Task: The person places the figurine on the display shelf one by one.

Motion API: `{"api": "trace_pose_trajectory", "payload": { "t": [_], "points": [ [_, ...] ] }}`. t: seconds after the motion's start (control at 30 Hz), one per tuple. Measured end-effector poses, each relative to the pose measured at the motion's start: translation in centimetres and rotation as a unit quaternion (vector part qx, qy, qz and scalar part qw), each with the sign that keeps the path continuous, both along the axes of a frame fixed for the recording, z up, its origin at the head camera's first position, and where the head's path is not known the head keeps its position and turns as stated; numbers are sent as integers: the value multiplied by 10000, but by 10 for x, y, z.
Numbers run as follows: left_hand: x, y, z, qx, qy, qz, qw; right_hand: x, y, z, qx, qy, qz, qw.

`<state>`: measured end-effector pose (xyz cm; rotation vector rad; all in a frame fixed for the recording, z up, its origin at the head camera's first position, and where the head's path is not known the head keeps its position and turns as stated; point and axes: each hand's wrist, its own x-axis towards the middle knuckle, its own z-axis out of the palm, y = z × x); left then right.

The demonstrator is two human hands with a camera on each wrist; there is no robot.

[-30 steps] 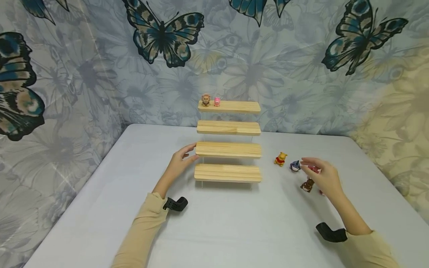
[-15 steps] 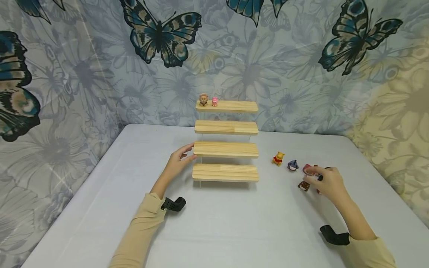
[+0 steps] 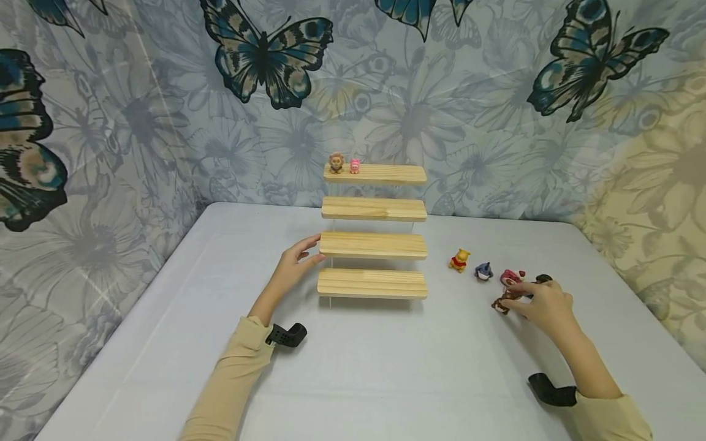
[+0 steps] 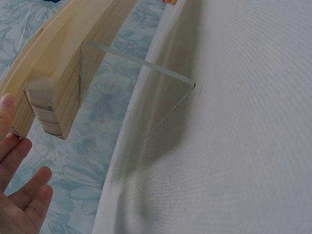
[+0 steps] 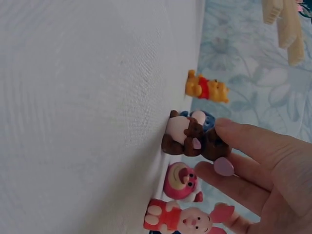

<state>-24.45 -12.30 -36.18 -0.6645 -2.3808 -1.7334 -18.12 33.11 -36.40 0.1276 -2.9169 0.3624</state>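
Note:
My left hand [image 3: 293, 267] is at the left end of a tiered wooden display shelf [image 3: 373, 245]; thumb and forefinger hold the end of its second-lowest board, the other fingers lying free. On the right, my right hand [image 3: 546, 308] pinches a brown bear figurine [image 5: 185, 134] by the head between thumb and fingers, close over the white table. Around it stand a pink bear figurine [image 5: 176, 180], a piglet figurine [image 5: 180, 218] in red and a blue-grey donkey figurine [image 3: 483, 271]. A yellow bear figurine [image 3: 459, 260] in a red shirt stands nearest the shelf.
A lion-like figurine [image 3: 336, 162] and a small pink figurine [image 3: 355, 166] stand on the top board's left end. Thin clear supports [image 4: 141, 62] carry the boards. A dark-topped figurine [image 3: 543, 278] shows behind my right hand. Butterfly-print cloth [image 3: 265, 55] hangs behind the table.
My right hand has come down from above the pink bear figurine, slightly toward me, and now pinches the brown bear figurine, which looks tilted. My left hand stays at the shelf.

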Motion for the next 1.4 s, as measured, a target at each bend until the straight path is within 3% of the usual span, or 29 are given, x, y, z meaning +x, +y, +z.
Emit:
{"api": "trace_pose_trajectory", "payload": {
  "t": [0.37, 1.07, 1.4],
  "points": [
    [0, 0, 0, -3, 73, -9, 10000, -2, 0, -2, -208, -126, -114, 9996],
    [-1, 0, -1, 27, 108, 30, 9999, -4, -3, 2, -617, 87, -309, 9976],
    [-1, 0, 0, -6, 84, 59, 9999, -3, -6, 7, -832, 587, -200, 9946]
  ]
}}
